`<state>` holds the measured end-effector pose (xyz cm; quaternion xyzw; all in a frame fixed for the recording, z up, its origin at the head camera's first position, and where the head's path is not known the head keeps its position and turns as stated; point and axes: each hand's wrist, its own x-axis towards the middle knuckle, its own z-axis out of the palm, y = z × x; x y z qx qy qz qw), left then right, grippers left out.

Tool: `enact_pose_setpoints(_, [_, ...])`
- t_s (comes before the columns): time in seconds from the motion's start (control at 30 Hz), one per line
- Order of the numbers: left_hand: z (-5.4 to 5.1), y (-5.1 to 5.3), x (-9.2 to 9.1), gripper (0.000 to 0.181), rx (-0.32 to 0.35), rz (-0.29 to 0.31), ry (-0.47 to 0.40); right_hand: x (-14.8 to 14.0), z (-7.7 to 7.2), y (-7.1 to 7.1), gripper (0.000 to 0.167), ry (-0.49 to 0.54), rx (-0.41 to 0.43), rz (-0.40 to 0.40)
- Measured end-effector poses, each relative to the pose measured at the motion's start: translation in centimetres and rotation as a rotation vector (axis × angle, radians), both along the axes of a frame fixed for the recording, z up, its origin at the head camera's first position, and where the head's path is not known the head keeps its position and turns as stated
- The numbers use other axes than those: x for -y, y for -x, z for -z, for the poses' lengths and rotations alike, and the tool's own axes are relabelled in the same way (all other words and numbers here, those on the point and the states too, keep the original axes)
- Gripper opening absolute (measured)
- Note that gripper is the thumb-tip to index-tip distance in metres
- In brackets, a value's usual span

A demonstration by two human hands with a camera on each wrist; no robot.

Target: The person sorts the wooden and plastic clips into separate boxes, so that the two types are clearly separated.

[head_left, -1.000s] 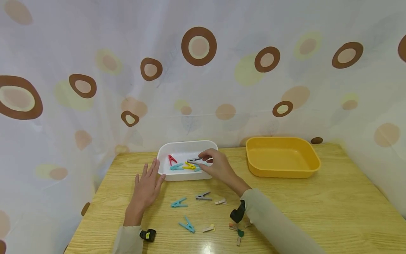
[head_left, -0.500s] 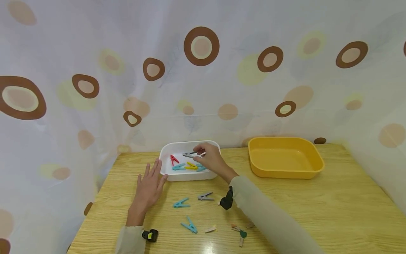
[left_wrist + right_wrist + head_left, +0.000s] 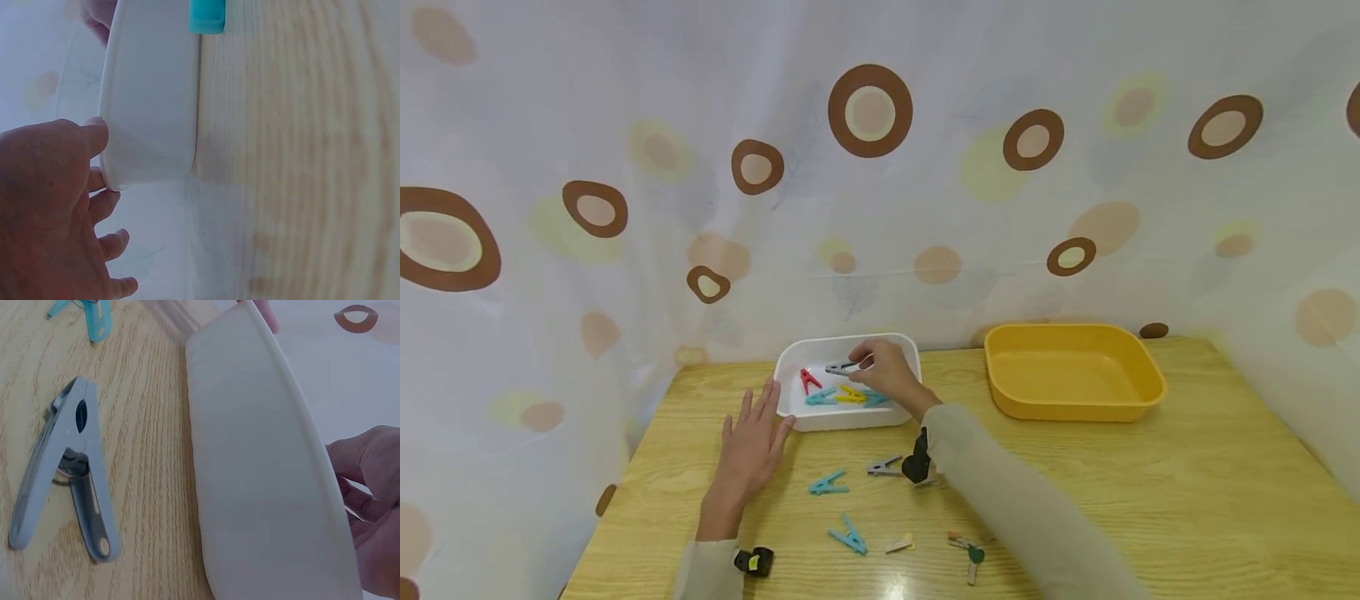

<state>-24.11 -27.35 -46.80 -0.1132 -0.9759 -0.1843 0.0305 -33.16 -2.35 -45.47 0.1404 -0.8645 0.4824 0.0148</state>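
Observation:
My right hand [image 3: 891, 373] is over the white tray [image 3: 850, 422], its fingertips at the handles of a grey clip [image 3: 837, 368] that they pinch. In the right wrist view the tray wall [image 3: 262, 462] hides that clip. Inside the tray also lie a red clip [image 3: 808, 381], a yellow clip [image 3: 852, 395] and blue clips [image 3: 820, 397]. My left hand [image 3: 748, 450] rests against the tray's left front corner with spread fingers; in the left wrist view its thumb and a finger touch the rim [image 3: 105, 150].
In front of the tray lie another grey clip [image 3: 883, 467], two blue clips [image 3: 827, 483] and several small wooden pegs [image 3: 898, 544], some near my right sleeve. A yellow tray [image 3: 1075, 410] stands to the right. Behind the table hangs a patterned curtain [image 3: 880, 208].
The right hand has moved left and toward the back of the white tray, and the pinched grey clip has moved with it. The left hand has stayed at the corner.

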Motion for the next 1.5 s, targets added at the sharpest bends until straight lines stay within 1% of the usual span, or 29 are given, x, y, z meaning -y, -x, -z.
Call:
enact_pose_setpoints(0.23, [-0.1,-0.5,0.4,0.067,-0.009,-0.01,-0.005,1.1,0.4,0.5,0.022,-0.054,0.018,0.003])
enact_pose_setpoints(0.5, [0.0,-0.6,0.4,0.067,-0.007,-0.004,-0.016,1.2,0.9,0.8,0.021,-0.093,0.031,0.004])
enact_pose_setpoints(0.8, [0.7,-0.6,-0.2,0.066,-0.005,0.002,-0.025,0.8,1.2,0.8,0.022,-0.098,0.08,0.009])
enact_pose_setpoints(0.97, [0.9,-0.6,-0.6,0.066,-0.009,0.014,-0.023,0.4,1.4,0.7,0.027,-0.094,0.091,0.001])
enact_pose_setpoints(1.03, [0.7,-0.6,-0.7,0.066,-0.011,0.016,-0.028,0.2,1.3,0.6,0.028,-0.099,0.084,-0.002])
enact_pose_setpoints(1.2, [0.3,-0.4,-0.8,0.066,-0.024,0.018,-0.029,-0.2,0.8,0.5,0.025,-0.088,0.041,-0.001])
enact_pose_setpoints(1.5, [0.1,-0.1,0.0,0.066,-0.029,0.016,-0.002,-0.6,-0.4,-0.4,0.024,-0.053,-0.003,-0.035])
